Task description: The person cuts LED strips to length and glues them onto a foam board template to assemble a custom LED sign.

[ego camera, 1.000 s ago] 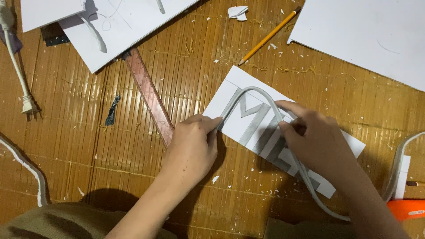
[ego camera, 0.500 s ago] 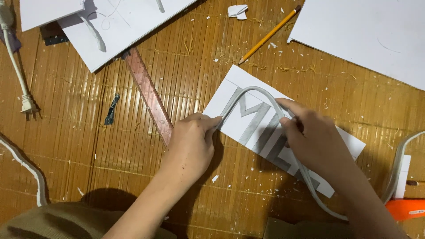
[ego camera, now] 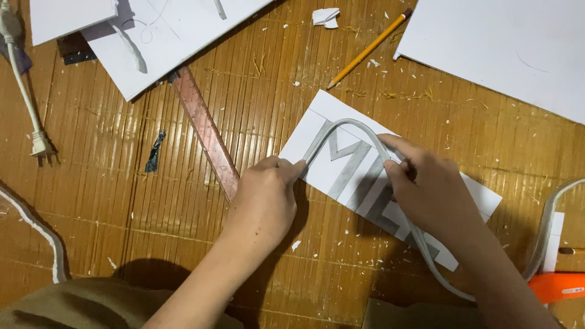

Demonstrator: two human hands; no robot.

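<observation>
Both hands work a pale flexible tube (ego camera: pixel 356 127) bent over grey block letters on a white card (ego camera: pixel 341 152) lying near the middle of the bamboo mat (ego camera: pixel 183 213): the left hand (ego camera: pixel 265 201) pins the tube's end at the card's left edge with curled fingers, the right hand (ego camera: pixel 426 189) pinches it past the bend. The springy tube could snap off its outline, or the loose card could skid, if either grip eases. The mat is littered with white shavings, a ruler (ego camera: pixel 204 131), a pencil (ego camera: pixel 368 47), paper sheets (ego camera: pixel 499 49) and a plug (ego camera: pixel 41 145) at its left edge.
</observation>
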